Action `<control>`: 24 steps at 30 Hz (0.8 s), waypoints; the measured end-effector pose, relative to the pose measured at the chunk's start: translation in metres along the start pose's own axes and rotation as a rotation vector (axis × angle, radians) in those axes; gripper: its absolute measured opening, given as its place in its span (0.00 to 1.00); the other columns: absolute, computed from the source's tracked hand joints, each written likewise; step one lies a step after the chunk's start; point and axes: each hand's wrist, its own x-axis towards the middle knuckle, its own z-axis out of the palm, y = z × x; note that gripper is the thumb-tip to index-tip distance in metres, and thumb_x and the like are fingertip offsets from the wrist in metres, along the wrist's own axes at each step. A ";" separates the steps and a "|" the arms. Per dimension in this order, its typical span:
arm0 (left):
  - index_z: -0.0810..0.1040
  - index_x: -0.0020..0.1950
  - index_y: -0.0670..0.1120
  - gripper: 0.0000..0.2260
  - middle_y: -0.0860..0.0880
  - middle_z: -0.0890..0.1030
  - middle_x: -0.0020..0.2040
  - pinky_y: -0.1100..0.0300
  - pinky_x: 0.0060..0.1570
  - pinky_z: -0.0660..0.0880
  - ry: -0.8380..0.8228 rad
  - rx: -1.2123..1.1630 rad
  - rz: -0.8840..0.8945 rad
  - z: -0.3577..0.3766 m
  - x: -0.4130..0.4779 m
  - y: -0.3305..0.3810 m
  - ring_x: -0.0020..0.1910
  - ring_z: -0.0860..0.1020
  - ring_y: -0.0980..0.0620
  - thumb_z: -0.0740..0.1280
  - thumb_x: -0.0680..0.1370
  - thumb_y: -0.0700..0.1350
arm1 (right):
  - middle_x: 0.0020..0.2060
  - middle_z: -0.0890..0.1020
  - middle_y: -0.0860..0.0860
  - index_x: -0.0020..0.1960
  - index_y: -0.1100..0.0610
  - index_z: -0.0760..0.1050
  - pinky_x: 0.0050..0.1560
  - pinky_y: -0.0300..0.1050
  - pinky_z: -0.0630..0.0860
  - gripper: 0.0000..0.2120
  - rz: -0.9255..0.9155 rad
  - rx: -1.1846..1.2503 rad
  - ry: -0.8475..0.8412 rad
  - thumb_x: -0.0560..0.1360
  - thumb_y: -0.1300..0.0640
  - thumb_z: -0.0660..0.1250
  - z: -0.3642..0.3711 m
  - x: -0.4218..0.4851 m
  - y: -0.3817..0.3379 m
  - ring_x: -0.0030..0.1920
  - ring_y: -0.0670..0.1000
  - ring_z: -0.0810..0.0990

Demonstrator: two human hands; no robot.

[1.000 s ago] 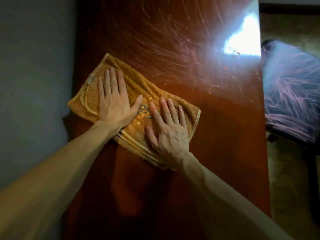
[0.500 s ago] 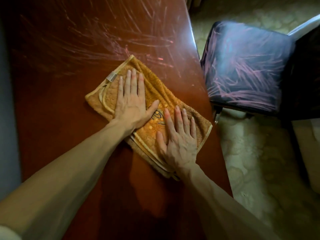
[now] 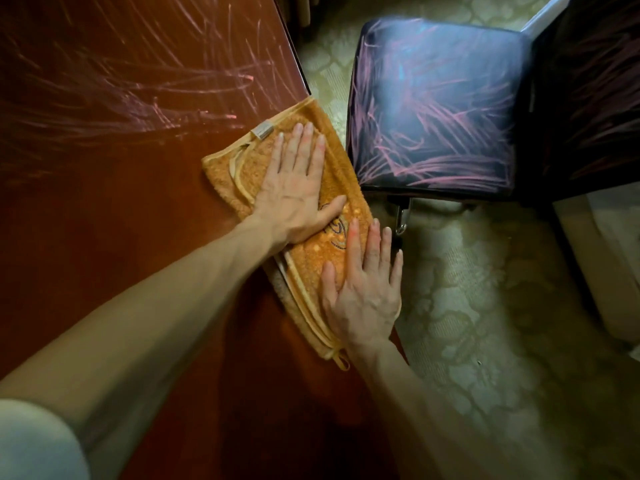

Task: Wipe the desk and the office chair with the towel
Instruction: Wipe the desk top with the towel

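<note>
A folded orange towel [image 3: 311,258] lies flat at the right edge of the reddish-brown desk [image 3: 121,209], part of it overhanging the edge. My left hand [image 3: 294,188] presses flat on its upper half, fingers spread. My right hand [image 3: 363,289] presses flat on its lower half, fingertips past the desk edge. The far part of the desk carries many pink scribble marks [image 3: 156,91]. The office chair [image 3: 436,105] stands to the right of the desk, its dark seat also streaked with pink marks.
A pale patterned floor [image 3: 467,341] fills the space to the right of the desk and below the chair. The chair's dark backrest [image 3: 588,91] rises at the far right. A metal chair part [image 3: 401,216] hangs under the seat near the desk edge.
Both hands have slid the towel to the right across the desk, from its left-middle to its right edge. The view has swung right, so the chair is nearer the centre.
</note>
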 end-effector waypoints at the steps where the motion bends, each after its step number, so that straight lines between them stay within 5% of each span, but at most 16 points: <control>1: 0.46 0.84 0.38 0.44 0.35 0.45 0.84 0.39 0.81 0.42 0.000 0.004 0.030 -0.001 0.005 0.002 0.83 0.43 0.39 0.49 0.80 0.68 | 0.84 0.54 0.56 0.85 0.51 0.50 0.81 0.63 0.53 0.36 0.021 0.009 -0.011 0.81 0.39 0.54 -0.001 0.000 0.000 0.84 0.56 0.50; 7: 0.47 0.85 0.43 0.41 0.39 0.45 0.84 0.41 0.81 0.41 -0.020 0.011 0.127 -0.002 0.016 0.000 0.84 0.42 0.42 0.47 0.81 0.69 | 0.84 0.54 0.57 0.85 0.51 0.48 0.81 0.64 0.53 0.36 0.066 0.015 -0.083 0.81 0.39 0.52 -0.005 0.002 -0.005 0.83 0.59 0.52; 13: 0.46 0.85 0.47 0.36 0.44 0.44 0.85 0.44 0.81 0.41 0.045 -0.074 -0.086 0.003 -0.019 -0.009 0.84 0.43 0.47 0.48 0.84 0.65 | 0.83 0.55 0.62 0.85 0.53 0.48 0.80 0.66 0.53 0.37 0.032 -0.001 -0.138 0.80 0.40 0.50 -0.008 0.014 -0.015 0.83 0.63 0.52; 24: 0.42 0.85 0.44 0.36 0.41 0.41 0.84 0.41 0.81 0.40 0.068 -0.268 -0.857 0.005 -0.137 -0.025 0.84 0.40 0.45 0.50 0.85 0.63 | 0.84 0.49 0.57 0.85 0.46 0.46 0.82 0.63 0.44 0.36 -0.837 -0.182 -0.320 0.79 0.39 0.49 -0.021 0.111 -0.035 0.84 0.59 0.43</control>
